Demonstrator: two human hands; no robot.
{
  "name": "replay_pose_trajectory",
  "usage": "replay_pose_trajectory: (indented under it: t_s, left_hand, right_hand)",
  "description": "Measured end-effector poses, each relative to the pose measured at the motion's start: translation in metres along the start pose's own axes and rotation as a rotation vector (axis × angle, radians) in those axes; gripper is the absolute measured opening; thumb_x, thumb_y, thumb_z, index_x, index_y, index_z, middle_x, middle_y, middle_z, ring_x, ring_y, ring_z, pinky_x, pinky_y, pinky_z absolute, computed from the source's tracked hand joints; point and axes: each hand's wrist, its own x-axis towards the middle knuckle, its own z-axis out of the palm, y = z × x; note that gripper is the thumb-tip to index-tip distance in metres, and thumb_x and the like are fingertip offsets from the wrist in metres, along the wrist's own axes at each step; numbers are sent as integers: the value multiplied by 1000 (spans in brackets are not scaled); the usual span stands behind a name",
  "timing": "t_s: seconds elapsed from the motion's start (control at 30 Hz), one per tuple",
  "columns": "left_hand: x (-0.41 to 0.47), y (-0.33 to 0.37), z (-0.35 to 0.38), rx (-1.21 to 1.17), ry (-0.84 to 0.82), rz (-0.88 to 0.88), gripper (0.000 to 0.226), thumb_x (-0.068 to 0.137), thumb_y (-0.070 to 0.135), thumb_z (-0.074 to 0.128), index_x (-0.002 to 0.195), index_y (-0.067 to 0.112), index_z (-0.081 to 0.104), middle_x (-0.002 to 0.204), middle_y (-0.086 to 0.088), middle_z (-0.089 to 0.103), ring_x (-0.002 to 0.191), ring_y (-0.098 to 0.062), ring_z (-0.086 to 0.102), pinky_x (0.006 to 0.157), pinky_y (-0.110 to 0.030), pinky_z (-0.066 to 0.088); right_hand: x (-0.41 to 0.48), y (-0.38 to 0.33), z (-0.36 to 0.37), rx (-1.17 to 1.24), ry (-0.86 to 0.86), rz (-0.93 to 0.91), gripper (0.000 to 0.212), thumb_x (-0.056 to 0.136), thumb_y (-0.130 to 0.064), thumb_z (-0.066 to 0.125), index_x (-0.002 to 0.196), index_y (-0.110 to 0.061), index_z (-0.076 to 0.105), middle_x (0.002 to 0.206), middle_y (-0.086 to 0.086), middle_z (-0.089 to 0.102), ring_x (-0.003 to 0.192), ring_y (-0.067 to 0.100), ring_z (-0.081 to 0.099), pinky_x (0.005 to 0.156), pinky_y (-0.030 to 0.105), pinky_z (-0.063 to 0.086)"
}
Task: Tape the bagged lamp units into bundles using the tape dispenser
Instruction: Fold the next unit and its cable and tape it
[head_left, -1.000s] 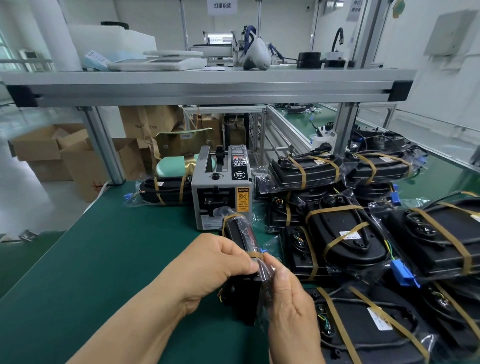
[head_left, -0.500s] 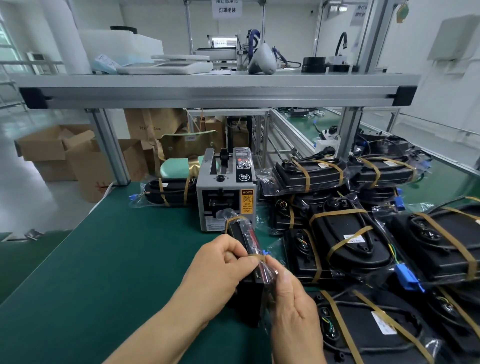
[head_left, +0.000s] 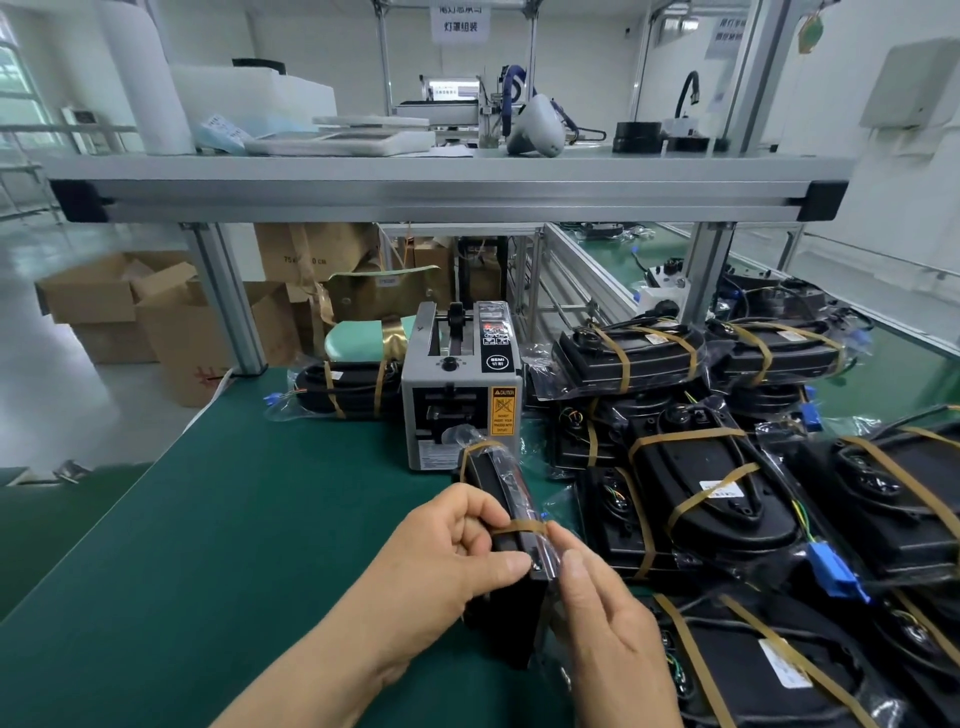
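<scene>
bundle (head_left: 498, 483): on edge on mat (head_left: 208, 519), just in front of dispenser (head_left: 460, 384), between both hands; upright so tape can pass over top edge onto both flat faces.
left hand (head_left: 441, 561): clamped on bundle's left face, thumb up by top edge; probably there to stop tipping.
right hand (head_left: 608, 623): thumb and forefinger pinched on right end of near strip (head_left: 519, 528), pulling it down right face; other fingers hidden.
near strip: spans top edge between hands, looks taut; left end under left fingers, likely anchored there.
far strip (head_left: 480, 447): already round far end, so this looks like band two of two.
dispenser: outlet faces hands, close for next pull; piece waiting or not, cannot tell.
pile (head_left: 711, 483): taped units stacked right, two bands each; finished side, by the look.
risk: loose bag wrinkling under tape; worth smoothing before letting go.
</scene>
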Motion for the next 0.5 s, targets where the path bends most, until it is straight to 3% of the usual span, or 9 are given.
replay_pose_trajectory:
  t_s: [0.07,0.1,0.2,0.27,0.37,0.5]
  left_hand:
    - [-2,-3,2,-22,9,15,28,65,29,78,90,27,64,65,6,47,64,-13,42,60,-24,40]
    - [-3,-3,2,-23,10,18,26,65,30,78,87,30,63,65,7,47,64,-12,42,61,-25,40]
    - [-3,-3,2,-20,17,9,31,65,30,77,91,25,61,63,10,46,60,-9,42,58,-20,41]
    - [-3,-2,2,-3,21,0,37,64,32,78,93,19,59,64,10,47,60,-8,42,57,-17,41]
    - [-4,-2,1,23,19,-13,40,63,35,78,94,20,58,64,13,47,61,-5,42,61,-17,42]
    - [-3,-2,-2,42,8,-8,37,65,34,77,94,21,57,61,16,48,59,-5,43,60,-16,42]
  right_hand:
    - [7,-13,-8,-37,-39,6,22,86,-27,71,102,-42,75,101,-24,74,99,-9,66,80,10,48]
    - [14,-20,-11,-86,-50,-11,28,81,-29,75,107,-38,74,105,-23,74,101,-9,66,82,10,48]
    - [47,-48,-10,-303,-88,-65,40,76,-32,79,115,-32,68,112,-16,71,106,-7,63,92,20,50]
    - [72,-61,4,-539,-139,-102,42,76,-35,79,115,-31,64,106,-15,66,101,-2,63,89,27,54]
    - [103,-65,28,-833,-181,-191,42,74,-42,79,107,-29,56,102,-11,56,91,7,57,80,28,52]
    - [125,-58,42,-997,-171,-269,19,81,-38,71,81,-27,55,92,-8,58,86,14,57,73,30,48]
